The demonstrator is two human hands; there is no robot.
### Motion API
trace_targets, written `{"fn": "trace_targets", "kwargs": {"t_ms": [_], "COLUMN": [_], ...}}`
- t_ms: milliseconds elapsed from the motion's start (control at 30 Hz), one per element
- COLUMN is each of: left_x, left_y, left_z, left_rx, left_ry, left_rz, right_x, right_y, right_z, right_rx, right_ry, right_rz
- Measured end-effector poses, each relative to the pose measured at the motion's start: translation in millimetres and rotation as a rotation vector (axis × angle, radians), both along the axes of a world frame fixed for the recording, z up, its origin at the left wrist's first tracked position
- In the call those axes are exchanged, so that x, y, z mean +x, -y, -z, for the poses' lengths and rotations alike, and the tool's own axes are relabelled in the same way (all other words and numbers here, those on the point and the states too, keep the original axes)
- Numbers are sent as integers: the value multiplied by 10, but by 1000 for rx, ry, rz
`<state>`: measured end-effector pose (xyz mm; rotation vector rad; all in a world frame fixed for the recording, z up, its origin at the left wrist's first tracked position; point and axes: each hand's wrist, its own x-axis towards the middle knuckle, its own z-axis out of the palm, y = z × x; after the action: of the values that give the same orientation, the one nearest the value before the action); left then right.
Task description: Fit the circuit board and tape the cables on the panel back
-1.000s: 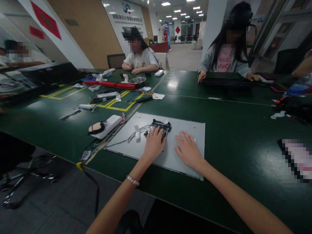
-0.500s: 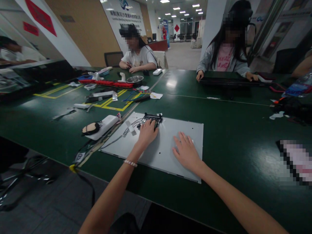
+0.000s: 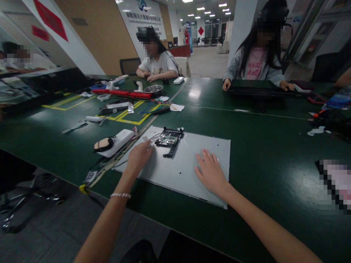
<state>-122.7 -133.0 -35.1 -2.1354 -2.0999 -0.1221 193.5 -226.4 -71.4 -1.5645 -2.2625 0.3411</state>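
A flat light-grey metal panel (image 3: 164, 170) lies on the green table. On its far part sits a green circuit board (image 3: 168, 137) in a black plastic frame, with thin grey cables running off to the left under pieces of tape. My left hand (image 3: 138, 157) is over the cables and tape at the panel's left side, its fingers extended and holding nothing that shows. Spread flat on the right part of the panel, my right hand (image 3: 210, 170) holds nothing.
Left of the panel lie a white box-like device (image 3: 122, 141) and a cable bundle (image 3: 105, 169). Farther back are a red strip (image 3: 126, 93), a metal bowl (image 3: 153, 89) and loose wires. Two people sit across the table, one touching a dark panel (image 3: 263, 91).
My left hand has moved left off the circuit board to the taped cables, uncovering the board and its black frame. My right hand stays on the panel. The camera view has shifted slightly.
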Motion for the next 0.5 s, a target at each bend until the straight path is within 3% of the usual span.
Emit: {"fn": "trace_targets", "kwargs": {"t_ms": [133, 267, 400, 500], "left_x": [-30, 16, 351, 730], "left_y": [-55, -276, -612, -849], "left_z": [-45, -276, -478, -431], "left_rx": [-24, 130, 316, 325], "left_ry": [-100, -79, 61, 134], "left_rz": [-30, -120, -111, -20], "right_x": [-3, -9, -10, -10], "right_y": [2, -4, -9, -9], "right_z": [0, 4, 4, 0], "right_rx": [0, -15, -32, -28], "right_ry": [-4, -10, -24, -23], "right_rz": [1, 3, 1, 2]}}
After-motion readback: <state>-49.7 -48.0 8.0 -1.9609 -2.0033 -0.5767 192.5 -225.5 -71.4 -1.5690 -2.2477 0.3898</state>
